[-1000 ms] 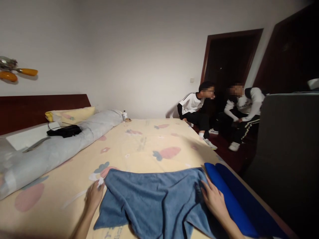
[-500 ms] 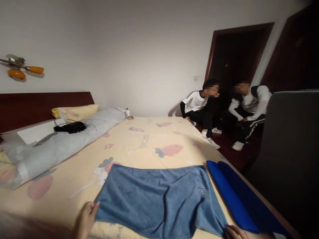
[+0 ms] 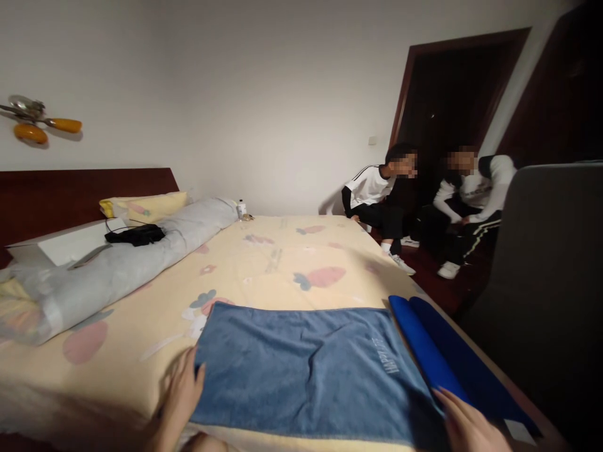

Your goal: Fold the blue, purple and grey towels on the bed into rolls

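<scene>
At the near edge of the bed [image 3: 271, 292], the right hand [image 3: 471, 422] is blurred and cut off below, while the small item [image 3: 248, 217] beside the bottle [image 3: 242, 208] is too small to identify.

You are in a bedroom, maybe in a home. The big bed [image 3: 277, 254] has a pink-fruit sheet. At its head, you can see a dark red headboard [image 3: 85, 194] and a yellow pillow [image 3: 151, 206]. Past its far right corner is a dark doorway [image 3: 452, 100].

Towel [image 3: 301, 370] on bed [image 3: 264, 276], left of roll [image 3: 426, 345].
</scene>
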The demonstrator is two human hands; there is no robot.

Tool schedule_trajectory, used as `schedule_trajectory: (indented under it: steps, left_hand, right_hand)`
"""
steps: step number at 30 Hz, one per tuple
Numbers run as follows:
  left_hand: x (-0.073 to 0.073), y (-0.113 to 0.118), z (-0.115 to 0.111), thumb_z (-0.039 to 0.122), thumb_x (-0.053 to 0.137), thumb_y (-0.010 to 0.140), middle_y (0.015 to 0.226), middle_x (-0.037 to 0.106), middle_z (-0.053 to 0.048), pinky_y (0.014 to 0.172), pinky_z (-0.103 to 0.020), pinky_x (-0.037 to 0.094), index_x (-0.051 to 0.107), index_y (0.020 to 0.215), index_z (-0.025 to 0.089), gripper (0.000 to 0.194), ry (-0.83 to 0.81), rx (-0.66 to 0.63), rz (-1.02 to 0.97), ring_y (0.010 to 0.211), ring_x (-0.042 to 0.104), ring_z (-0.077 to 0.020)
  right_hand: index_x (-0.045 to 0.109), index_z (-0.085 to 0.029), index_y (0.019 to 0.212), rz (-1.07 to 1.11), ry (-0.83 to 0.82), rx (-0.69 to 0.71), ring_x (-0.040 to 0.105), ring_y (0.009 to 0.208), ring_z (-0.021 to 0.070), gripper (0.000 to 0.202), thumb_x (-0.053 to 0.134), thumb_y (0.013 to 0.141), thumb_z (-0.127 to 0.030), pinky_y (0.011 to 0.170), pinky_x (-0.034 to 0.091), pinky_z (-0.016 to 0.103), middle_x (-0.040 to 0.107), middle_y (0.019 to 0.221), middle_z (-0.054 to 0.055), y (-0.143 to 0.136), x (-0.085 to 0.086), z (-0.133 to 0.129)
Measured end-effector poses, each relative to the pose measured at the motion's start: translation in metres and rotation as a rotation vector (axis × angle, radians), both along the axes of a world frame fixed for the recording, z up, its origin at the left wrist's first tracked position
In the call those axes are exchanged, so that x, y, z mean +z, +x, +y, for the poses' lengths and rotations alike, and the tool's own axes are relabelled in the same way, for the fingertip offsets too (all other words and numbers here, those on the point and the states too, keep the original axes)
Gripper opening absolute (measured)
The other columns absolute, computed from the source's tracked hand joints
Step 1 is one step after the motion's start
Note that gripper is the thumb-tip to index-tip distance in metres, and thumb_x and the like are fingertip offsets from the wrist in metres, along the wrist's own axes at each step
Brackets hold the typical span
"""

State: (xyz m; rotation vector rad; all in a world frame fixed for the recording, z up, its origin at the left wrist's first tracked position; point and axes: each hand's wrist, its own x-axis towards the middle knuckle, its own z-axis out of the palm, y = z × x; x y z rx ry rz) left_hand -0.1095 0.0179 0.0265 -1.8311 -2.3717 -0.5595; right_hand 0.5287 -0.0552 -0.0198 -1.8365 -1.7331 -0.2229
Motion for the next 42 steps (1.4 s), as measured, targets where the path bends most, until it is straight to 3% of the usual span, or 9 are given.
schedule_trajectory:
  steps: [3,6,9,13,20,27,33,38,42]
  left_hand:
    - [0.012,0.048,0.039,0.035,0.036,0.095,0.155,0.035,-0.013,0.109,-0.04,0.033,0.039,0.145,0.016,0.053,-0.044,-0.196,-0.005,0.143,0.031,-0.0255]
    - [0.02,0.082,0.081,0.036,0.034,0.096,0.156,0.032,-0.014,0.111,-0.045,0.028,0.04,0.144,0.017,0.051,-0.146,-0.279,-0.006,0.144,0.027,-0.0272]
    - [0.028,0.092,0.116,0.032,0.034,0.096,0.156,0.033,-0.016,0.111,-0.05,0.026,0.049,0.135,0.017,0.045,-0.187,-0.337,0.016,0.144,0.026,-0.0279]
    - [0.031,0.081,0.146,0.019,0.036,0.092,0.157,0.03,-0.017,0.111,-0.054,0.024,0.059,0.116,0.015,0.034,-0.21,-0.362,0.016,0.146,0.023,-0.0276]
    - [0.014,0.068,0.161,0.015,0.033,0.089,0.151,0.042,-0.013,0.105,-0.052,0.034,0.061,0.103,0.021,0.032,-0.306,-0.349,-0.04,0.142,0.032,-0.0245]
    - [0.027,0.047,0.176,0.006,0.043,0.077,0.13,0.062,-0.01,0.103,-0.048,0.037,0.065,0.106,0.022,0.04,-0.291,-0.314,0.0,0.134,0.043,-0.0255]
    - [0.027,0.02,0.171,0.007,0.04,0.079,0.147,0.046,-0.016,0.11,-0.062,0.021,0.067,0.113,0.018,0.045,-0.248,-0.133,0.048,0.143,0.027,-0.0324]
    - [0.03,0.008,0.171,0.006,0.041,0.076,0.133,0.059,-0.019,0.108,-0.059,0.025,0.067,0.113,0.016,0.047,-0.278,-0.12,0.054,0.136,0.04,-0.0334]
    - [0.033,0.004,0.176,0.003,0.04,0.075,0.135,0.057,-0.019,0.107,-0.058,0.029,0.065,0.117,0.016,0.05,-0.28,-0.135,0.026,0.133,0.044,-0.0315]
  right_hand:
    - [0.058,-0.02,0.129,0.066,-0.103,0.211,0.053,0.127,0.0241,0.05,0.033,0.093,-0.042,0.108,0.042,0.039,0.058,0.137,0.009,-0.05,0.027,0.057]
    - [0.052,-0.018,0.135,0.068,-0.197,0.207,0.05,0.131,0.023,0.052,0.032,0.095,-0.044,0.107,0.042,0.04,0.053,0.142,0.01,-0.088,0.046,0.116]
    - [0.061,-0.017,0.125,0.025,-0.251,0.129,0.056,0.124,0.0226,0.049,0.026,0.097,-0.038,0.104,0.042,0.039,0.06,0.134,0.012,-0.097,0.054,0.16]
    - [0.071,-0.016,0.098,-0.023,-0.3,0.108,0.058,0.12,0.0245,0.046,0.029,0.097,-0.033,0.101,0.042,0.039,0.06,0.133,0.016,-0.084,0.053,0.191]
    - [0.065,-0.02,0.112,-0.071,-0.342,0.008,0.047,0.129,0.0262,0.045,0.024,0.097,-0.03,0.099,0.036,0.048,0.056,0.138,0.012,-0.064,0.054,0.209]
    - [0.068,-0.018,0.104,-0.143,-0.332,0.003,0.049,0.12,0.0247,0.042,0.028,0.09,-0.015,0.095,0.032,0.041,0.061,0.131,0.012,-0.047,0.061,0.2]
    - [0.065,-0.014,0.106,-0.234,-0.386,-0.026,0.049,0.111,0.0276,0.043,0.027,0.088,-0.008,0.086,0.032,0.04,0.062,0.126,0.015,-0.042,0.063,0.194]
    - [0.067,-0.01,0.095,-0.297,-0.447,-0.007,0.053,0.104,0.0286,0.038,0.03,0.087,-0.006,0.078,0.033,0.037,0.066,0.113,0.018,-0.04,0.063,0.202]
    - [0.067,-0.011,0.09,-0.346,-0.452,0.022,0.054,0.103,0.027,0.034,0.034,0.086,-0.005,0.078,0.035,0.036,0.066,0.112,0.018,-0.038,0.063,0.206]
